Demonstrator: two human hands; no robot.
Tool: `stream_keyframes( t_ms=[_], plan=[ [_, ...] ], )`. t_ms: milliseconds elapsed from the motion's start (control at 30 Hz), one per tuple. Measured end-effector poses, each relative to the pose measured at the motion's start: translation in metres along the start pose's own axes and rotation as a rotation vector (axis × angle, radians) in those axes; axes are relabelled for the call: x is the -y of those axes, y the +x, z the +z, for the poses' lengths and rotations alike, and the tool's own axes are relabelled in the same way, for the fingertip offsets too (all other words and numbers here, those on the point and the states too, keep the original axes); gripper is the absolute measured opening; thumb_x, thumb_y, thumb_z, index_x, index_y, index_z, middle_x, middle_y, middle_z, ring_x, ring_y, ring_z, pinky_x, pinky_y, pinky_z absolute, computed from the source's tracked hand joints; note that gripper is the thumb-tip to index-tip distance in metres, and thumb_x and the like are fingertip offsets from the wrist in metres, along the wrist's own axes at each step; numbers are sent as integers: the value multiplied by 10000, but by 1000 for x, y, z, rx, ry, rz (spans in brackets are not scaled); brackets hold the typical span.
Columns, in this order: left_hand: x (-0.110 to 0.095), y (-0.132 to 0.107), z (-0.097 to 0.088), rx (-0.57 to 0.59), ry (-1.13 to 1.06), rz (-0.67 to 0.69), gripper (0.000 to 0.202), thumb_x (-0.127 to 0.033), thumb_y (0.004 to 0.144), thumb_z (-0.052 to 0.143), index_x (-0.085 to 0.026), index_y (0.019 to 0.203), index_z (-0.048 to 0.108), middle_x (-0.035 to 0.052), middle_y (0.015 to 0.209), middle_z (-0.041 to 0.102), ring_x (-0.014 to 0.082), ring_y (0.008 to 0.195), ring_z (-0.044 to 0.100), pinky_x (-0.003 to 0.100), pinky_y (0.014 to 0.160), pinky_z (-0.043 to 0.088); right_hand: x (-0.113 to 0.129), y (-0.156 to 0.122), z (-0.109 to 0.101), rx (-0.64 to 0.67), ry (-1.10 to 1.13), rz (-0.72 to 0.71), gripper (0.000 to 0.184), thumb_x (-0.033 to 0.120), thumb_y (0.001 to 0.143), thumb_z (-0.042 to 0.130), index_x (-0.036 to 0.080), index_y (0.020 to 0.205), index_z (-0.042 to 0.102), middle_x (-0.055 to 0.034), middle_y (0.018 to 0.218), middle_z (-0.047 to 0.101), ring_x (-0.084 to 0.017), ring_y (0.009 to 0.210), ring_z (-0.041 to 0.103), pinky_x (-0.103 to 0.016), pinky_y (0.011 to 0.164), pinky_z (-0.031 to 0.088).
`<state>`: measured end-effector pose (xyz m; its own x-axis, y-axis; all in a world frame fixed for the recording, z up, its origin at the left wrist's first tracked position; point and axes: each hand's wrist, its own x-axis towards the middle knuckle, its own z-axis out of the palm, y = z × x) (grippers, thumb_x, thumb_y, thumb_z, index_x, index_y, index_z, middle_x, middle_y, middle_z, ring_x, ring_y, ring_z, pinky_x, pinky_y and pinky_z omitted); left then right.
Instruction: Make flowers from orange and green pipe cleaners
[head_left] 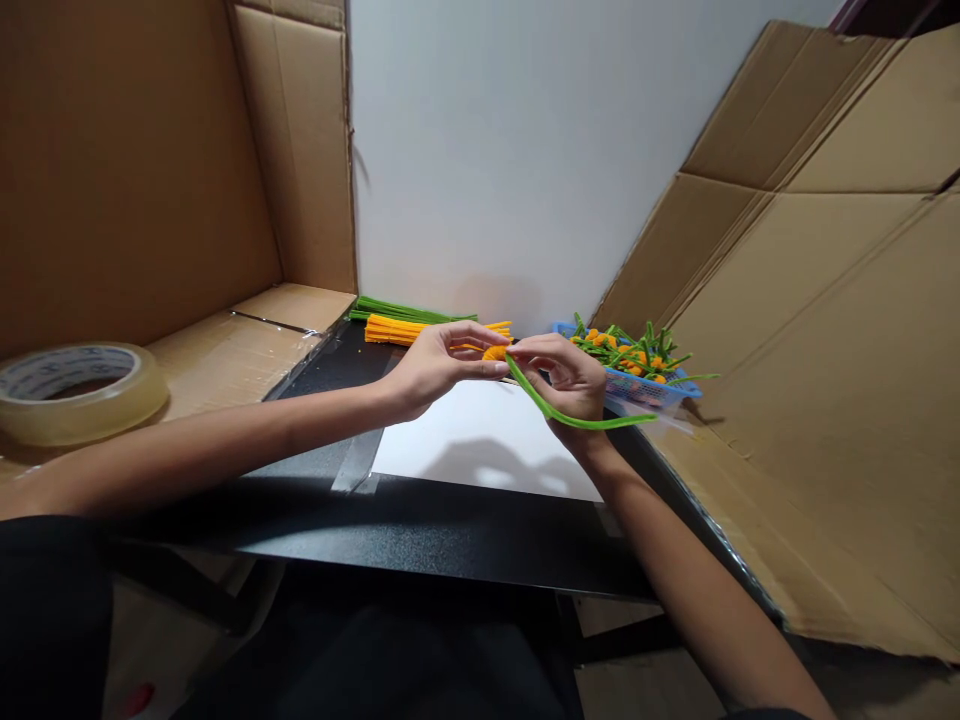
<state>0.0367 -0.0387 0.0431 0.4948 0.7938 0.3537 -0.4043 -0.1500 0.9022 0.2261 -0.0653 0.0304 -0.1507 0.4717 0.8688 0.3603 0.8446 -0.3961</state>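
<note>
"How's it looking at the bench?"

"My right hand (571,385) is closed on a bright green fuzzy pipe cleaner (592,424), and its tip meets a small orange fuzzy tuft (495,352). My left hand (442,365) has that tuft pinched tight in its fingertips. All of this is just above a white card (480,440)."

"What's around that card?"

"Past its far right corner, a blue plastic basket (645,392) holds a heap of green-and-orange pipe-cleaner pieces (626,352). Past its far left side lie a bundle of orange pipe cleaners (420,330) and a bundle of green pipe cleaners (405,311). Well left of it sits a clear tape roll (82,420)."

"Where's the danger?"

"The tuft's tiny and half hidden by my fingers, so if I loosen up, it could slip and drop. And that long green tail swings free: one careless turn could catch the basket and knock it."
</note>
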Motion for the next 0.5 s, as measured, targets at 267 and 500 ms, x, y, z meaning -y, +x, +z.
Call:
stream_keyframes(
  t_ms=[267, 500],
  plan=[
    [-14, -3, 5, 42, 32, -92, 237, -179, 716, 835, -119, 934, 766, 94, 965, 770, 181, 892, 721, 413, 949, 555, 12, 1, -4, -6, -197, -233, 153, 155, 876, 710, 292, 934, 744, -19, 940, 705, -165, 839, 673, -317, 653, 572],
    [-15, -7, 12, 16, 20, -65, 183, -188, 723, 821, -118, 867, 730, 45, 853, 741, 147, 796, 708, 386, 899, 583, 10, -6, 7, -110, 85, 58, 60, 214, 893, 701, 245, 944, 703, -14, 917, 700, -171, 850, 686, -353, 717, 587]
  ],
)
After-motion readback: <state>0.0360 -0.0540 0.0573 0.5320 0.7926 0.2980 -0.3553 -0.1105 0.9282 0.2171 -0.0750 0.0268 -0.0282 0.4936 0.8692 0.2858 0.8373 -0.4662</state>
